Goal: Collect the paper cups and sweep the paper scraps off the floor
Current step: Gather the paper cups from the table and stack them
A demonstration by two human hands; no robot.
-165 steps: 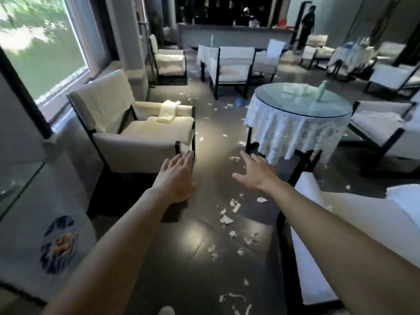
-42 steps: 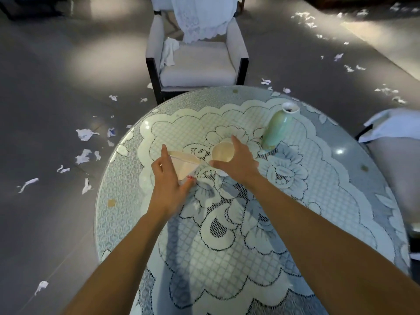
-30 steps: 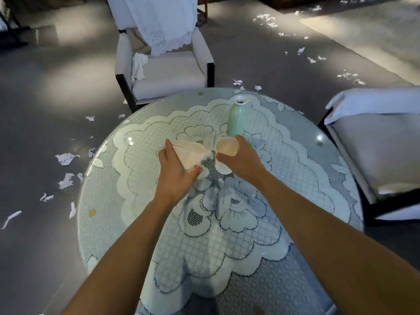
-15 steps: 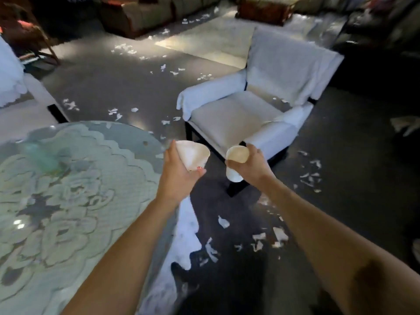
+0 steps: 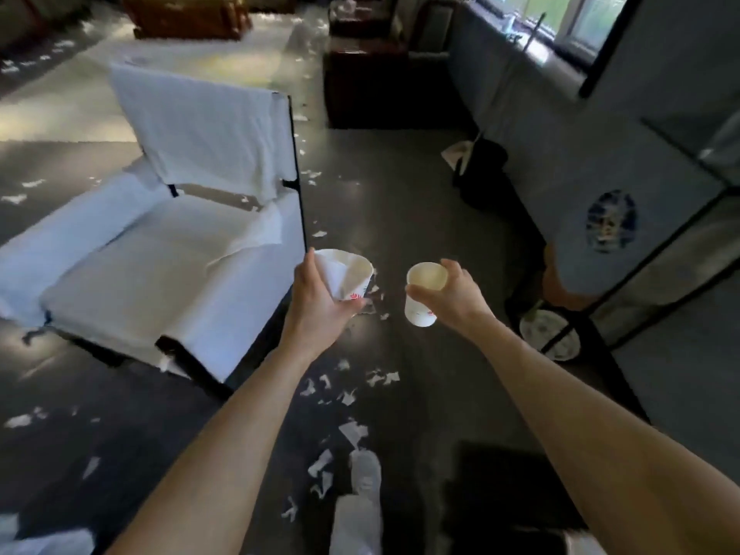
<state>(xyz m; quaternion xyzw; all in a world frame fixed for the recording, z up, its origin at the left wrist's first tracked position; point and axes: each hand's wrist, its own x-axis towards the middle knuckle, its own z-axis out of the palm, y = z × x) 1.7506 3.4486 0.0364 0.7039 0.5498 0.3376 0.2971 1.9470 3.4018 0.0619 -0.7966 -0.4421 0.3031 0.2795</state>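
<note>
My left hand (image 5: 316,306) grips a squashed white paper cup (image 5: 348,276) with a red mark near its base. My right hand (image 5: 452,298) holds a second white paper cup (image 5: 422,292) upright by its rim, its mouth facing up. Both cups hang in the air above the dark floor, about a hand's width apart. White paper scraps (image 5: 344,394) lie scattered on the floor below and between my arms, with more scraps (image 5: 320,470) close to my foot.
A white-covered armchair (image 5: 168,250) stands to the left of my hands. A dark bin (image 5: 482,170) sits ahead on the right beside a grey wall. A dark cabinet (image 5: 368,86) stands further back. A light rug (image 5: 120,74) with scraps lies at the far left.
I have turned away from the round lace-covered table, which has left the view. Both hands still hold their cups, now over the open floor beside the armchair.
</note>
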